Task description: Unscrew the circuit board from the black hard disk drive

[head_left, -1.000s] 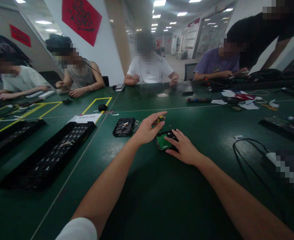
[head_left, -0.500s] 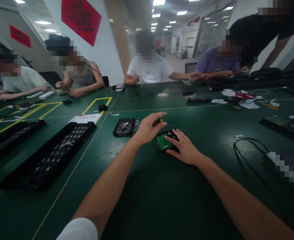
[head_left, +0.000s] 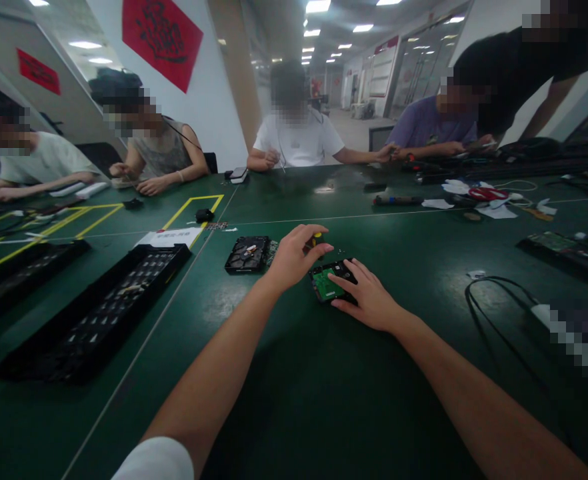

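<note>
Left hand (head_left: pixel 297 257) grasping small yellow-topped tool (head_left: pixel 317 238) by far left corner of green-boarded drive (head_left: pixel 327 287). Right hand (head_left: pixel 371 293) spread, gripping drive across its right end. Drive on green table (head_left: pixel 294 373), well in from far edge.

A long black tray (head_left: pixel 54 340) lies on the green counter (head_left: pixel 274 400), a white paper (head_left: pixel 169 237) at its far end. A red poster (head_left: pixel 163 40) hangs on a pale pillar (head_left: pixel 217 113); a person in purple (head_left: pixel 414 130) sits opposite.
</note>
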A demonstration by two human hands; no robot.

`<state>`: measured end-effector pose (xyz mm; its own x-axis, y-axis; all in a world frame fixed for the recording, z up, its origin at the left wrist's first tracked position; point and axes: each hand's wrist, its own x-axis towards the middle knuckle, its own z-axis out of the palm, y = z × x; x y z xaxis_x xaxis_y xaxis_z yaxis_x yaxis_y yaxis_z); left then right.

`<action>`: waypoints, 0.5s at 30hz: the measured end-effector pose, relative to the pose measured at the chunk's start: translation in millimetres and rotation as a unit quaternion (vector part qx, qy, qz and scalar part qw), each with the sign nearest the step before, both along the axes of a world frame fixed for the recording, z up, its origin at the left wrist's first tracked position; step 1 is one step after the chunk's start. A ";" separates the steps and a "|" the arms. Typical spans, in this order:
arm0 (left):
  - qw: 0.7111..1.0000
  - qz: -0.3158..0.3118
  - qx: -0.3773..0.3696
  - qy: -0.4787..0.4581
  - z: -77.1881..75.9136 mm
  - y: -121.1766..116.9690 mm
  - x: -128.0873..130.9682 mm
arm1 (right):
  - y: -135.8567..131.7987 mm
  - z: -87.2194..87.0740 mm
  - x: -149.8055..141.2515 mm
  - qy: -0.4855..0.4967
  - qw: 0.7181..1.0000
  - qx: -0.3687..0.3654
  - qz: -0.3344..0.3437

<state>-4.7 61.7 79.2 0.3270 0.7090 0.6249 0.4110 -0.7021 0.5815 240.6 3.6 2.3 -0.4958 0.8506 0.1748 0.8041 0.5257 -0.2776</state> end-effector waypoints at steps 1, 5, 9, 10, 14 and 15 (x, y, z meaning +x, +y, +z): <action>1.000 0.001 0.000 0.006 1.2 -0.8 -0.2 | -0.4 0.2 0.0 0.001 1.000 0.000 -0.001; 0.999 -0.034 -0.030 0.002 2.2 -2.2 -1.7 | -2.1 -0.1 -0.8 0.008 1.000 0.005 -0.013; 0.990 -0.107 -0.086 -0.032 -2.7 0.7 -3.0 | -1.7 -2.4 -1.2 0.022 0.999 0.013 -0.030; 0.988 -0.118 -0.091 -0.038 -4.0 1.6 -3.2 | -0.7 -3.4 -0.8 0.027 0.999 0.012 -0.038; 0.986 -0.131 -0.092 -0.043 -6.3 4.1 -3.8 | 7.8 -9.5 3.5 0.073 0.992 0.009 -0.102; 0.986 -0.132 -0.095 -0.042 -6.4 4.4 -4.0 | 10.5 -11.2 5.0 0.087 0.989 0.010 -0.123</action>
